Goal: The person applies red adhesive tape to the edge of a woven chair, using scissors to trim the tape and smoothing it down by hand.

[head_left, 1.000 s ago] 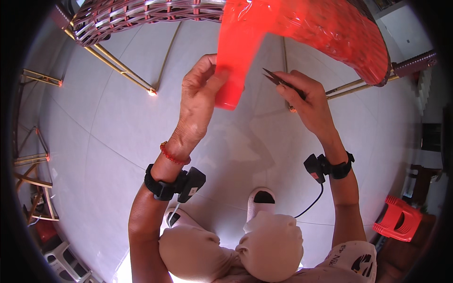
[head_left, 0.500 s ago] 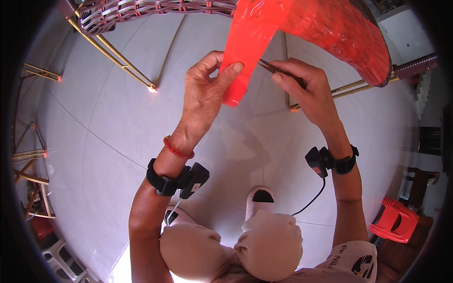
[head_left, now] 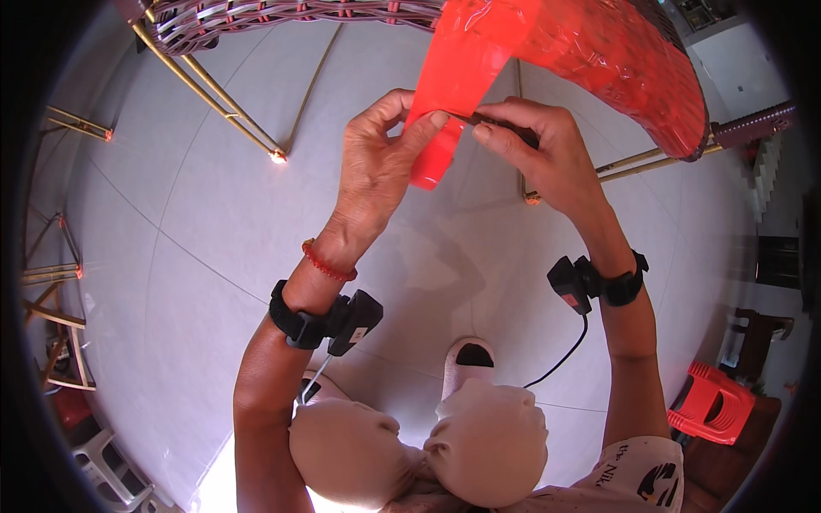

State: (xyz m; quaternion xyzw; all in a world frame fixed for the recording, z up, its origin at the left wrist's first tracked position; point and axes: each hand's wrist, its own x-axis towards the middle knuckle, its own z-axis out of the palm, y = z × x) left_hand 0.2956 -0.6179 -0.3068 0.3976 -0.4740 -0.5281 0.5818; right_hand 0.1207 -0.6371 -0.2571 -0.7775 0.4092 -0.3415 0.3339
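A wide strip of glossy red tape [head_left: 466,56] hangs from a curved, red-wrapped wicker piece [head_left: 611,73] at the top right. My left hand [head_left: 380,150] pinches the strip near its lower end, thumb in front. In my right hand [head_left: 543,145] is a slim dark tool with a pointed blade [head_left: 466,117], its kind partly hidden by my fingers. The blade lies across the strip just beside my left thumb. Below that point the strip's short loose end [head_left: 434,162] hangs down.
Purple-brown wicker weave [head_left: 299,13] spans the top edge. Thin gold metal legs [head_left: 231,107] reach the tiled floor [head_left: 214,188] ahead of me. A red plastic stool [head_left: 714,406] stands at the right, a white one [head_left: 107,470] at the lower left.
My right hand has moved left, bringing the dark tool from beside the strip to across it. My left hand still holds the strip, shifted slightly right.
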